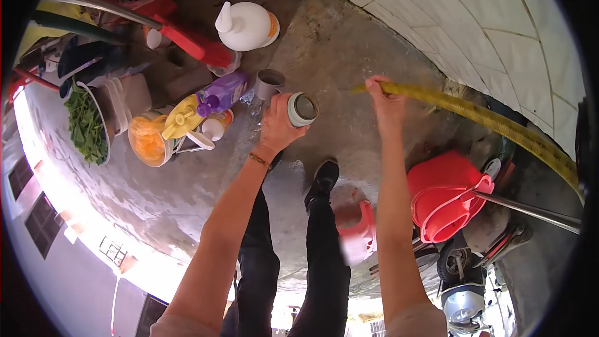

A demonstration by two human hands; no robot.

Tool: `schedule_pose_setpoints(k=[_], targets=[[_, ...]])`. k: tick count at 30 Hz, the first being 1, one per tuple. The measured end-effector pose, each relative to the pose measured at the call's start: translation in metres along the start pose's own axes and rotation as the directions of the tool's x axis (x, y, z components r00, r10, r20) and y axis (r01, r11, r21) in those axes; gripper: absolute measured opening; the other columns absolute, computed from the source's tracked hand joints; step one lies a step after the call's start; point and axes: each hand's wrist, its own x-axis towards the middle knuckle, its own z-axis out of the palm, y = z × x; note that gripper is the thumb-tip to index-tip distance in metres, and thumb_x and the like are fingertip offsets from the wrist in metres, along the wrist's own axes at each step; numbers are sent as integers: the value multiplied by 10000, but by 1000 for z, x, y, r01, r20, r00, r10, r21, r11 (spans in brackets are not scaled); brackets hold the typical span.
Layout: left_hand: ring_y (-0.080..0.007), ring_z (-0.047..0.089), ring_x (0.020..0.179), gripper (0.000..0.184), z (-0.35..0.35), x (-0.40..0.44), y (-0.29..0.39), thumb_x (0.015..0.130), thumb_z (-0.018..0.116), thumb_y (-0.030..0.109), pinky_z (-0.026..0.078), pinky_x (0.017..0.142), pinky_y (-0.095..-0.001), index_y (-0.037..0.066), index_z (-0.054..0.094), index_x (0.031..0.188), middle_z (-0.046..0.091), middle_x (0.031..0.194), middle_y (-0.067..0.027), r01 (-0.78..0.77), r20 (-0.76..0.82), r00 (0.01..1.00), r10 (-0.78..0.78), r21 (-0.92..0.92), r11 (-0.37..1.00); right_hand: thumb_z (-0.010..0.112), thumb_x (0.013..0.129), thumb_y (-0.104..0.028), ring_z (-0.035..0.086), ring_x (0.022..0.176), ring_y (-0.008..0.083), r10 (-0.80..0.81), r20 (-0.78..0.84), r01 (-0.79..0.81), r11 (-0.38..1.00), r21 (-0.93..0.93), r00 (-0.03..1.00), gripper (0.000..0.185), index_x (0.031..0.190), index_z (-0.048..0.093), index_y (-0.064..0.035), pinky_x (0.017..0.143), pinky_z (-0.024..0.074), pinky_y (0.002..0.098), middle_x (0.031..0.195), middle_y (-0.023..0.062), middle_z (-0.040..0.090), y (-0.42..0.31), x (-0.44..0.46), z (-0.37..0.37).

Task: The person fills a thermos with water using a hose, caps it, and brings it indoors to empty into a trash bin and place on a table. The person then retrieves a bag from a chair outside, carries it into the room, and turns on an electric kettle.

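Arms (215, 243) outstretched | left hand (278, 123) gripping pale cup (304, 108), grey cup (269, 85) just beside | right hand (388, 109) grasping yellow hose (480, 112)

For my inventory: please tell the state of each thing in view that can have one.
Pale cylindrical container: open, held in the left hand.
Yellow patterned hose: held near its end by the right hand; water flow unclear.
Grey cylindrical cup: open-topped.
Large white plastic bottle: standing, nozzle fitted.
Purple plastic bottle: capped.
Green leaves: heaped in a round white basin.
Red plastic bucket: metal pole reaching its edge.
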Motion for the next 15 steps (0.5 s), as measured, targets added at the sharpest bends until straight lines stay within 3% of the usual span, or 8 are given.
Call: schedule_pose_setpoints(k=[3, 9, 15], targets=[[-329, 504, 972, 671, 8, 3, -15, 529, 781, 178, 424, 808, -434, 103, 429, 1096, 483, 1046, -111, 3, -6, 1000, -3, 109, 994, 671, 771, -98, 415, 531, 21, 80, 43, -84, 988, 127, 996, 79, 797, 621, -42, 468, 311, 167, 645, -51, 506, -3, -19, 21], [-309, 512, 959, 671, 17, -7, -35, 535, 771, 183, 414, 811, -443, 113, 421, 1104, 487, 1050, -95, 22, 26, 999, -28, 204, 979, 666, 777, -100, 400, 495, 13, 131, 53, -140, 968, 210, 990, 67, 806, 628, -52, 435, 314, 175, 624, -53, 500, -10, -46, 56], [-323, 513, 952, 682, 29, -14, -42, 523, 780, 174, 437, 780, -426, 108, 425, 1102, 483, 1049, -112, -26, -27, 999, 29, 118, 993, 672, 775, -102, 404, 494, 10, 125, 119, -154, 948, 278, 985, 76, 820, 634, -54, 434, 316, 165, 631, -50, 508, -10, -52, 62]])
